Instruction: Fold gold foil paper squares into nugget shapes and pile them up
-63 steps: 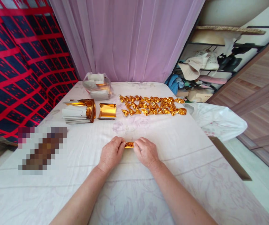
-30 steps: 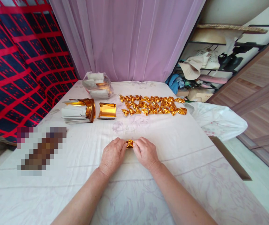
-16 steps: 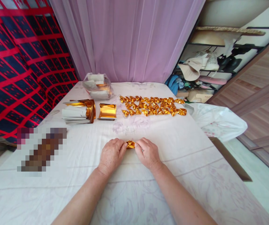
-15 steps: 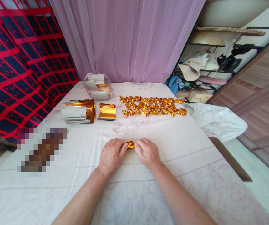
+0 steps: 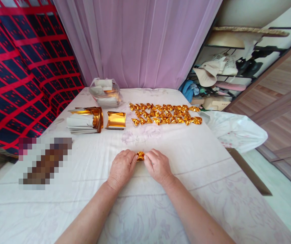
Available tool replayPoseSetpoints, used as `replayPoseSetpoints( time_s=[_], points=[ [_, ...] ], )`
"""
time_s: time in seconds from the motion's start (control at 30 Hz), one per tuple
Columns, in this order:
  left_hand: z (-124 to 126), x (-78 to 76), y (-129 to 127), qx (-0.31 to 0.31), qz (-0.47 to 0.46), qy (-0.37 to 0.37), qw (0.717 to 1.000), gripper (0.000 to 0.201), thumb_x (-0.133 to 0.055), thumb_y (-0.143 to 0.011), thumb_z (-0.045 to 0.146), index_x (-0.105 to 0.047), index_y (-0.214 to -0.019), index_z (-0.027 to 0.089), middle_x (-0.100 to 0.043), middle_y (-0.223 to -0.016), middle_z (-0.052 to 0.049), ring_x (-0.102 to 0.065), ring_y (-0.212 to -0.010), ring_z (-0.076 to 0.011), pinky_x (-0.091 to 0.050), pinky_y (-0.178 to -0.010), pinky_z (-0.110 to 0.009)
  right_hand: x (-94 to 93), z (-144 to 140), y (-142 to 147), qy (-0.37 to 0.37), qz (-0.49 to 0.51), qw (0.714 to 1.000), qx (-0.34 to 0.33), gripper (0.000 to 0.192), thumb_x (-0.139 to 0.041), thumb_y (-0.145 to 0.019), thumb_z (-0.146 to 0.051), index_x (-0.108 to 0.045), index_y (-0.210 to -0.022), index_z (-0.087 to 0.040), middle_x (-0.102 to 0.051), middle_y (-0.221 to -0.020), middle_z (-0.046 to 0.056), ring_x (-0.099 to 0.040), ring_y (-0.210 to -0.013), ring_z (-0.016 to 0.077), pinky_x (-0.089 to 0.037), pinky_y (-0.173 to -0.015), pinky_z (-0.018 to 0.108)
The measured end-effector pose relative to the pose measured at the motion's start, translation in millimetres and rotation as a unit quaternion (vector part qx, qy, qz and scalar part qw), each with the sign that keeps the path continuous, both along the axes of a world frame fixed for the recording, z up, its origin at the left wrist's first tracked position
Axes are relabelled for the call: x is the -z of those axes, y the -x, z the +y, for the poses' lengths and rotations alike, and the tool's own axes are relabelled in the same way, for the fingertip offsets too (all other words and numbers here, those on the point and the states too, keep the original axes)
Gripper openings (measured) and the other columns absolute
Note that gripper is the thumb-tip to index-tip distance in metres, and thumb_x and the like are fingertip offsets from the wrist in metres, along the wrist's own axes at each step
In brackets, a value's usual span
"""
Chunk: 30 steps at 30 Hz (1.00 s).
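Observation:
Between my two hands is a small folded piece of gold foil paper (image 5: 140, 156), low over the white flowered cloth. My left hand (image 5: 123, 166) pinches its left end with thumb and fingers closed. At its right end, my right hand (image 5: 159, 166) grips in the same way. Fingertips hide both ends, so only the creased, shiny middle shows. Beyond my hands, several folded gold foil pieces (image 5: 166, 114) lie in rows. To their left are a small stack of flat gold foil sheets (image 5: 116, 120) and a larger fanned stack of foil-and-white paper (image 5: 84, 121).
A clear plastic bag of paper (image 5: 106, 93) stands at the table's far left. A blurred-out item (image 5: 46, 162) lies at left. Past the right edge are a white plastic bag (image 5: 239, 132) and shelves with a cap (image 5: 207, 73). A purple curtain (image 5: 140, 44) hangs behind.
My right hand has shifted slightly left, closer to my left hand, and the gold foil piece between them shows a little narrower. Both hands keep their hold.

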State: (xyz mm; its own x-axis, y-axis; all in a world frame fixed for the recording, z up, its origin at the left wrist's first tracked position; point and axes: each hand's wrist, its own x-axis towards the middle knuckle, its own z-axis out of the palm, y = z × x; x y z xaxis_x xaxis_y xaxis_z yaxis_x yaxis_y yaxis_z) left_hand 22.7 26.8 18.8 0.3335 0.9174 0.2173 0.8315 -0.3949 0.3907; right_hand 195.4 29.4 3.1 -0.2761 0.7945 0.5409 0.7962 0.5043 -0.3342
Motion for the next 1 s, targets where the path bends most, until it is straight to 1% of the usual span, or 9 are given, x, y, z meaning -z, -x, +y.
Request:
replayPoseSetpoints(
  time_s=[0.17,0.27,0.4,0.5,0.6,0.67,0.83,1.0],
  points=[
    [1.7,1.9,0.4,0.009,0.015,-0.001,1.0,0.031,-0.035,-0.099,0.029,-0.061,-0.085,0.018,-0.062,-0.082,-0.006,-0.057,-0.081,-0.0215,-0.044,-0.076,-0.034,-0.9,-0.6,0.4,0.002,0.002,1.0,-0.007,0.031,-0.038,-0.093,-0.019,-0.057,-0.069,-0.021,-0.058,-0.068,0.002,-0.053,-0.067,0.0141,-0.037,-0.066,0.025],
    [3.4,3.5,2.1,0.013,0.005,-0.005,1.0,0.031,-0.035,-0.099,0.029,-0.062,-0.086,0.018,-0.063,-0.082,-0.006,-0.058,-0.08,-0.0217,-0.043,-0.075,-0.034,-0.6,0.2,-0.9,0.0,0.007,1.0,-0.01,0.031,-0.038,-0.094,-0.021,-0.058,-0.071,-0.021,-0.058,-0.068,0.002,-0.053,-0.067,0.0142,-0.037,-0.066,0.025],
    [4.1,1.6,5.3,0.003,-0.019,0.002,1.0,0.031,-0.04,-0.098,0.035,-0.064,-0.088,0.019,-0.064,-0.082,-0.006,-0.058,-0.081,-0.023,-0.041,-0.074,-0.035,-0.1,1.9,-4.0,0.005,0.012,1.0,0.009,0.031,-0.039,-0.095,-0.021,-0.059,-0.071,-0.021,-0.06,-0.069,0.002,-0.054,-0.069,0.0144,-0.037,-0.066,0.025],
    [3.2,-1.8,6.4,-0.007,-0.023,0.007,1.0,0.032,-0.043,-0.097,0.039,-0.064,-0.084,0.019,-0.065,-0.079,-0.006,-0.059,-0.079,-0.0238,-0.04,-0.073,-0.036,0.2,2.4,-5.4,0.004,0.008,1.0,0.02,0.031,-0.039,-0.095,-0.022,-0.059,-0.071,-0.021,-0.06,-0.069,0.002,-0.055,-0.069,0.0144,-0.037,-0.066,0.025],
    [2.4,-2.8,5.9,-0.013,-0.011,0.005,1.0,0.029,-0.047,-0.094,0.037,-0.063,-0.078,0.019,-0.065,-0.075,-0.005,-0.059,-0.076,-0.0236,-0.038,-0.07,-0.035,0.8,2.0,-5.4,0.006,0.009,0.999,0.032,0.031,-0.039,-0.095,-0.022,-0.059,-0.071,-0.021,-0.061,-0.07,0.002,-0.055,-0.07,0.0144,-0.036,-0.067,0.025],
    [2.4,-1.6,5.1,-0.019,-0.001,0.002,1.0,0.025,-0.048,-0.093,0.032,-0.064,-0.079,0.019,-0.066,-0.075,-0.004,-0.059,-0.076,-0.0235,-0.038,-0.07,-0.035,1.2,1.3,-4.5,0.008,0.008,0.999,0.035,0.032,-0.038,-0.096,-0.023,-0.058,-0.071,-0.021,-0.06,-0.069,0.002,-0.055,-0.069,0.0142,-0.036,-0.067,0.025],
    [3.0,1.4,3.3,-0.022,0.01,-0.002,1.0,0.023,-0.046,-0.095,0.027,-0.064,-0.082,0.019,-0.066,-0.078,-0.006,-0.06,-0.078,-0.0231,-0.038,-0.071,-0.034,0.6,-1.1,-1.1,0.005,-0.014,1.0,0.009,0.033,-0.037,-0.097,-0.022,-0.058,-0.071,-0.021,-0.059,-0.069,0.002,-0.054,-0.067,0.0136,-0.035,-0.066,0.025],
    [2.4,1.3,1.9,-0.017,0.011,0.0,1.0,0.024,-0.045,-0.095,0.027,-0.063,-0.082,0.018,-0.066,-0.079,-0.006,-0.059,-0.078,-0.0231,-0.039,-0.071,-0.034,-0.9,-1.9,0.5,0.001,-0.018,1.0,0.005,0.033,-0.037,-0.096,-0.022,-0.058,-0.071,-0.02,-0.059,-0.068,0.002,-0.053,-0.066,0.0139,-0.034,-0.065,0.025]
  ],
)
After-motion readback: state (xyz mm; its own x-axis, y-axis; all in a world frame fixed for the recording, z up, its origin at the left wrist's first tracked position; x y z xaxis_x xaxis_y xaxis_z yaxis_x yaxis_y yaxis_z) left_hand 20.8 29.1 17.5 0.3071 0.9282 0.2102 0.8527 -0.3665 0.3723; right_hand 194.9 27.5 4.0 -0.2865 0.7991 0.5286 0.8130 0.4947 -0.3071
